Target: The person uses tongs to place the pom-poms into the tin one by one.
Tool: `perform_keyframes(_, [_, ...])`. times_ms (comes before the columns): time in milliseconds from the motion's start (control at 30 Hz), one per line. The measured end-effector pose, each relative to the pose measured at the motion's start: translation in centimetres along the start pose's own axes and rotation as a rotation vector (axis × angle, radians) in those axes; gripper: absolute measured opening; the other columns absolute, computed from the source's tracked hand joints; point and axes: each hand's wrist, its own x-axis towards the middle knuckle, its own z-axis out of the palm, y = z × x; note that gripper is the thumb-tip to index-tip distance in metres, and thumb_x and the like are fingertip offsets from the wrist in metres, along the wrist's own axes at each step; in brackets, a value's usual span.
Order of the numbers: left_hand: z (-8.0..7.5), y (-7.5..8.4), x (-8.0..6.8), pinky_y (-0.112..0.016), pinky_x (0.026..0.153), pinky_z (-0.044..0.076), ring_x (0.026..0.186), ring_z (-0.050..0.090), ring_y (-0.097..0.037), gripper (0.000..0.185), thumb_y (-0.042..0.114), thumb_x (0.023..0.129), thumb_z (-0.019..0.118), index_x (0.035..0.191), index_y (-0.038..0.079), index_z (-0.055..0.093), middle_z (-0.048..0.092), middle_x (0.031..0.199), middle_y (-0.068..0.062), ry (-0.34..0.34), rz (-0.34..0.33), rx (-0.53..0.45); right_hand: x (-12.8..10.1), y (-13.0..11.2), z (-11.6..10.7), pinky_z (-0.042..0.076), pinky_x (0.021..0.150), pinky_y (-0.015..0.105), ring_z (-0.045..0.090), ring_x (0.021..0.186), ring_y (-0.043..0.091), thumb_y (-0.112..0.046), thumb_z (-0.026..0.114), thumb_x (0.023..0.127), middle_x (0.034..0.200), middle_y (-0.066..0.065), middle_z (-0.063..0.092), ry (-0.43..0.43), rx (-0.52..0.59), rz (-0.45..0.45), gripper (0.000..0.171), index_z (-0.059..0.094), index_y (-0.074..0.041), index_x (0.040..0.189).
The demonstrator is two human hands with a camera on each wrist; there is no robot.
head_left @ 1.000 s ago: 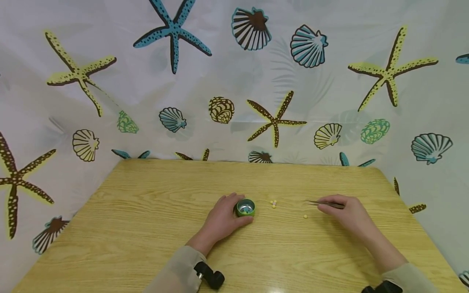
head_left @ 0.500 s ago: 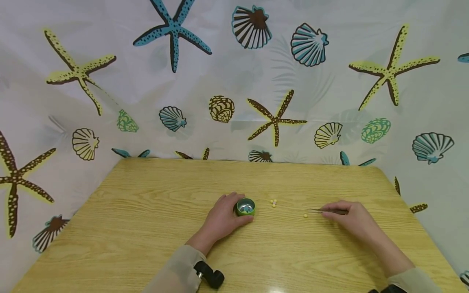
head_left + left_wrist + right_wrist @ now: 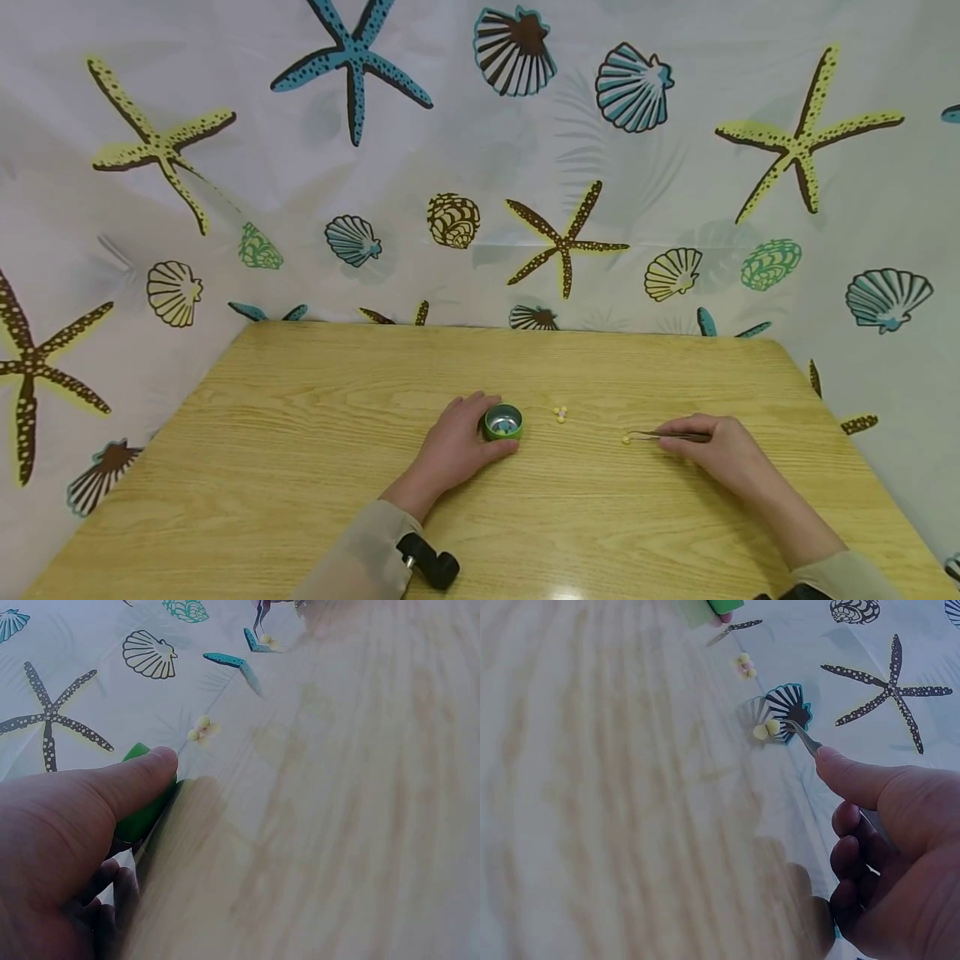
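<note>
A small, round, pale yellow bead (image 3: pixel 626 440) is located on the glossy, wood-grain tabletop (image 3: pixel 262 467), between the middle of the surface and its right edge. The curved tips of the slender, grey metal tweezers (image 3: pixel 805 737) are positioned right at the bead; whether contact is made cannot be told. The tweezers are held by the right hand (image 3: pixel 720 446), the tips being directed toward the left edge of the tabletop. The fingers are clamped on the metal, which is pinched between thumb and forefinger.

A compact cluster of round yellow and pink beads (image 3: pixel 561 414) is situated to the left of the single bead, slightly nearer the far edge.

Beyond the cluster, toward the left edge, a short, round, green cup with a silvery interior (image 3: pixel 146 816) is set upright, about midway between the left and right edges. Small bluish pieces (image 3: pixel 504 429) are seen at its bottom; their shape is too small to be identified. The cup is gripped by the left hand (image 3: pixel 456 442), the thumb being applied to the near side and the other fingers placed around the far side.

Each forearm is covered by a beige fabric sleeve (image 3: pixel 360 558). The far, left and right edges of the tabletop are bordered by a white fabric backdrop (image 3: pixel 450 150), printed with starfish and shells.
</note>
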Motion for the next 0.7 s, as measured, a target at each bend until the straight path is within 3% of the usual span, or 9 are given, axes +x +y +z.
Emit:
perform_keyframes(300, [0.02, -0.05, 0.08, -0.063, 0.129, 0.032, 0.157, 0.041, -0.046, 0.073, 0.036, 0.095, 0.091, 0.153, 0.002, 0.063, 0.06, 0.158, -0.02, 0.0, 0.0, 0.002, 0.05, -0.15, 0.05, 0.058, 0.102, 0.048, 0.065, 0.133, 0.039, -0.036, 0.083, 0.103, 0.14, 0.017, 0.072, 0.005, -0.029, 0.011, 0.032, 0.085, -0.012, 0.124])
perform_keyframes(533, [0.22, -0.28, 0.14, -0.066, 0.128, 0.034, 0.157, 0.04, -0.048, 0.073, 0.037, 0.094, 0.091, 0.153, 0.003, 0.063, 0.06, 0.158, -0.02, 0.004, 0.002, -0.004, 0.04, -0.04, 0.12, 0.059, 0.093, 0.037, 0.067, 0.128, 0.035, -0.034, 0.083, 0.102, 0.138, 0.014, 0.073, 0.0, -0.011, 0.021, 0.031, 0.085, -0.012, 0.123])
perform_keyframes(700, [0.25, -0.37, 0.12, -0.065, 0.128, 0.034, 0.157, 0.039, -0.049, 0.074, 0.037, 0.095, 0.091, 0.154, 0.003, 0.063, 0.059, 0.159, -0.02, 0.002, -0.003, -0.008, 0.03, -0.13, 0.12, 0.059, 0.09, 0.037, 0.069, 0.124, 0.034, -0.033, 0.084, 0.102, 0.134, 0.013, 0.075, 0.004, -0.016, 0.02, 0.029, 0.085, -0.011, 0.122])
